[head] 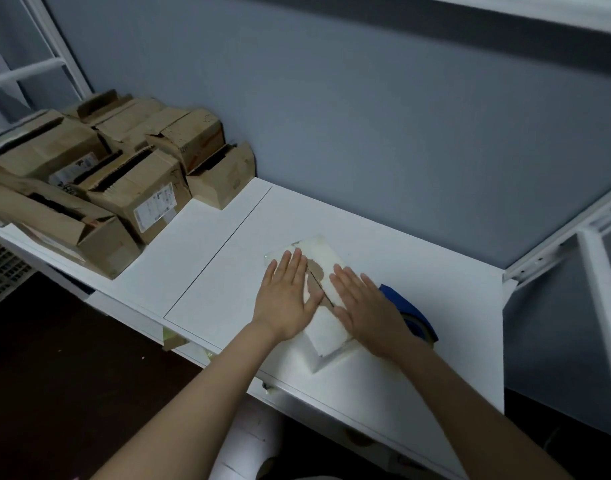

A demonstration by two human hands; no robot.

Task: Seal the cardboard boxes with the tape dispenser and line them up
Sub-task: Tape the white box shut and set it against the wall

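White table (383, 237) against a grey-blue wall (366, 116)
A thin dark seam crosses the tabletop. A white metal frame (600, 306) stands at the right, a white shelf (539, 15) hangs overhead, and white rails (30, 69) show far left. A pale slatted crate (2, 275) sits low by the dark floor (54, 375)

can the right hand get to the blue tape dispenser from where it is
Probably yes: the tape dispenser lies just beside the right hand, nothing between them, and that hand rests flat on the box, holding nothing.
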